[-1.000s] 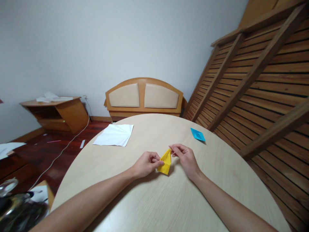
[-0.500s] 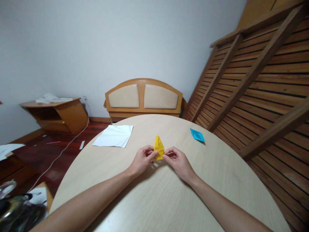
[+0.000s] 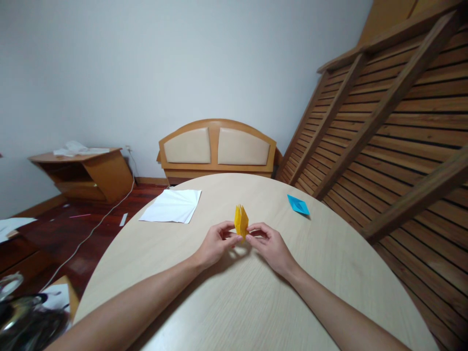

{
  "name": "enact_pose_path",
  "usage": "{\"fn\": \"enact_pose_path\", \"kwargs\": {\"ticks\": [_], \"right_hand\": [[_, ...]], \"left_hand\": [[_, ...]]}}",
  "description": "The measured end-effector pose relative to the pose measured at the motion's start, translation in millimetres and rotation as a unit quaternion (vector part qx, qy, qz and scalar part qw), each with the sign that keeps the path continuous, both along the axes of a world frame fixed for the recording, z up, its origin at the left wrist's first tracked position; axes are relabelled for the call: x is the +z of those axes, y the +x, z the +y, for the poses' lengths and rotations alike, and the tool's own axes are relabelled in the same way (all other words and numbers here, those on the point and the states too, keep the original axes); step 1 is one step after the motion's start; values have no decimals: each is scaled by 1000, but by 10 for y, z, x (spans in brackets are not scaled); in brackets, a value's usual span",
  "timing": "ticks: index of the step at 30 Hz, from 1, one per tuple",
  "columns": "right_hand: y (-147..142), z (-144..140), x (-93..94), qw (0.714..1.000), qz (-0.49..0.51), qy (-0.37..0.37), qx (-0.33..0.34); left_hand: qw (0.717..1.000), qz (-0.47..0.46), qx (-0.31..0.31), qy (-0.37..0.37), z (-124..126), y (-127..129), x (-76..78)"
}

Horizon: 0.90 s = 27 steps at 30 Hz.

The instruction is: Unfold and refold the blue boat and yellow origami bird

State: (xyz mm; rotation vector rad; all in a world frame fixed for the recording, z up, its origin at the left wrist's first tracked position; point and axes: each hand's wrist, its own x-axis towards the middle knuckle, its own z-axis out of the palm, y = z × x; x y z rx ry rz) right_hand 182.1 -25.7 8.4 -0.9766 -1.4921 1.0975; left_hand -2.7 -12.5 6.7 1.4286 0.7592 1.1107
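Note:
A small folded yellow paper [image 3: 241, 221] stands upright between my two hands, above the middle of the round table [image 3: 285, 292]. Its layers part slightly at the top. My left hand [image 3: 219, 242] pinches its lower left side, thumb toward me and fingers behind. From the other side my right hand [image 3: 268, 245] grips the lower right edge between thumb and fingertips. Some of the fingertips are hidden behind the paper and the thumbs.
A creased white sheet [image 3: 171, 206] lies on the table's left side. On the right rests a folded blue paper piece [image 3: 298, 205]. Behind the table stands a padded headboard [image 3: 215, 124]. Wooden slats [image 3: 395, 126] lean at the right, and a low cabinet [image 3: 106, 175] stands far left.
The yellow paper has turned between my fingers and now looks narrower, its top layers spread apart. My thumbs have come closer together at its base.

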Motion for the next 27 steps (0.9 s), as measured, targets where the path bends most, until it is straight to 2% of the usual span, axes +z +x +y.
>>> {"fn": "enact_pose_path", "kwargs": {"ticks": [13,20,27], "right_hand": [[-53,-52,-13,999,-11,10,34],[-42,-40,-38,999,-6,11,39],[-30,-58,33,998,-7,11,53]], "left_hand": [[999,26,28,11,-23,10,17],[997,39,28,58,-17,-17,10],[999,16,19,37,-19,-10,12]]}}
